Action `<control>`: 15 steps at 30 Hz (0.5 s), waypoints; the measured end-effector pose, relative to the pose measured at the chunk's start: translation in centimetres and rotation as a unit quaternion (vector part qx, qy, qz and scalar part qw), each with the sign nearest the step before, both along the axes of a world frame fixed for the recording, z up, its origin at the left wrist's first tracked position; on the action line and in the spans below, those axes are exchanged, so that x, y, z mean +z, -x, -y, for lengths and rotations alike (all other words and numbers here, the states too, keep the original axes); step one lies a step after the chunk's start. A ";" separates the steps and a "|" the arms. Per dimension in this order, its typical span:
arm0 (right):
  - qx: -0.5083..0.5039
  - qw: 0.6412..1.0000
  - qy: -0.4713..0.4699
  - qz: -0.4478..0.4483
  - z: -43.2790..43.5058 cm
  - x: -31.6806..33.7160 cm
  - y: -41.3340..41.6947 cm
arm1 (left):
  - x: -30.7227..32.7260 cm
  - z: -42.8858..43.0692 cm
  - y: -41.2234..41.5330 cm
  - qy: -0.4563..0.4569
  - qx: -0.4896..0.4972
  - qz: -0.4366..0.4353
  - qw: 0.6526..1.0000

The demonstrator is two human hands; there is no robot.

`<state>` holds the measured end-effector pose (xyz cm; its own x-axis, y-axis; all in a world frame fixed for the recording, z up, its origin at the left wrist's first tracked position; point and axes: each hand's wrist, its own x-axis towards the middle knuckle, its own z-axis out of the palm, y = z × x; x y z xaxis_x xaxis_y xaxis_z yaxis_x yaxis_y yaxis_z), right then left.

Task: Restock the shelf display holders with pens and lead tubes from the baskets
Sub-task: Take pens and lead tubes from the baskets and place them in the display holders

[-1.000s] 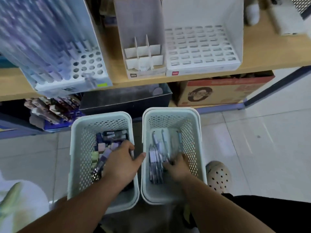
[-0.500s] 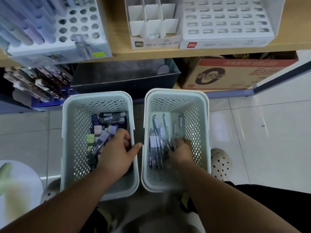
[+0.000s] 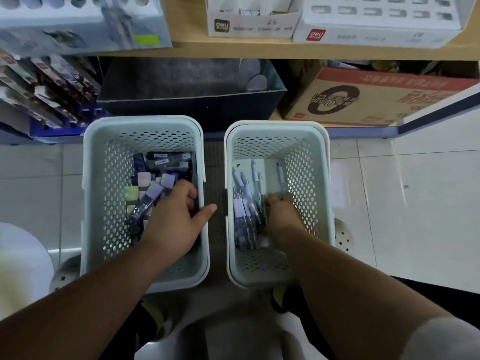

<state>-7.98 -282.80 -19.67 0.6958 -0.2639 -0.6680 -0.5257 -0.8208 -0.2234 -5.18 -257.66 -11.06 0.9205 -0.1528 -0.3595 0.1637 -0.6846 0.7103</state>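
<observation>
**Both hands down in the baskets, picking stock**

My left hand (image 3: 174, 219) is in the left basket (image 3: 91, 178), fingers curled down among the lead tubes (image 3: 153, 196) at the centre left of the frame, thumb stuck out over the basket's right rim. It looks closed on something under the palm, but I cannot tell which tube, or whether it has a firm hold. My right hand (image 3: 281, 211) is in the right basket (image 3: 322, 178), fingertips bunched into the pens (image 3: 244, 203) lying lengthwise along that basket's left side; again I cannot say for certain that a pen is gripped. A few pens lie loose toward the far end.

Compared with half a second ago, both hands sit in much the same spots in their baskets, the right fingers pushed a little further into the pen pile. The main change is my view: it has tipped down and closer, so the baskets now fill the middle of the frame and the shelf (image 3: 259, 50) has slid to the top edge.

For the task, I judge this as the gathering step, nothing lifted yet. The display holders (image 3: 376, 19) on the shelf, upper right, show only their front edges, with empty slots visible.
</observation>
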 end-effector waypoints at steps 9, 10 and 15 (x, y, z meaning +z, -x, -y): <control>0.111 0.993 0.029 -0.015 -1.2 0.0 1.1 | -0.2 0.4 0.3 -0.017 -0.005 0.028 0.999; 0.106 0.994 0.029 -0.010 -1.3 0.1 1.1 | -0.3 0.4 0.4 -0.017 -0.006 0.028 0.999; 0.131 0.991 0.028 -0.002 -1.4 0.1 1.7 | -0.5 0.2 0.6 -0.016 -0.007 0.029 0.999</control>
<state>-9.70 -281.44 -19.54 0.7433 -0.1110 -0.6597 -0.2933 -0.9404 -0.1723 -5.79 -257.89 -11.51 0.9376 -0.1562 -0.3106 0.1126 -0.7089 0.6962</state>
